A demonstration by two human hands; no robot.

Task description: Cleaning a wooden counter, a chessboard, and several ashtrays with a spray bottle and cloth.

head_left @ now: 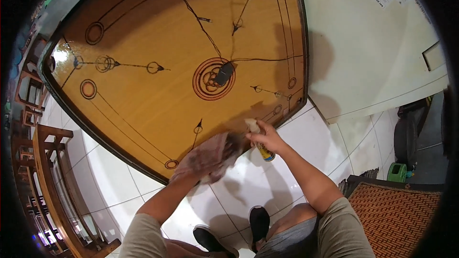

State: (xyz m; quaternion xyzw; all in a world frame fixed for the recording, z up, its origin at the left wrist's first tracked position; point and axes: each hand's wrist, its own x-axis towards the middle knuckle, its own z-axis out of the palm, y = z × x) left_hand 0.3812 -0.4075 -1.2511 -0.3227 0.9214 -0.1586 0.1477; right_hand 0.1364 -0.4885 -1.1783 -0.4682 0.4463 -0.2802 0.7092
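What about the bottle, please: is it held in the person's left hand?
No, the bottle is held in the right hand, to the right of the cloth.

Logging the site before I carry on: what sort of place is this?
Probably a room in a home, though that's a guess: a large carrom board takes up the middle, slatted wooden furniture stands at the left, and the floor is white tile.

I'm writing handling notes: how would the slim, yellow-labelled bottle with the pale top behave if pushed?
The bottle would probably roll if laid down, as its body looks round; upright, it might tip, being taller than wide. It seems light: the bare right hand holds it alone.
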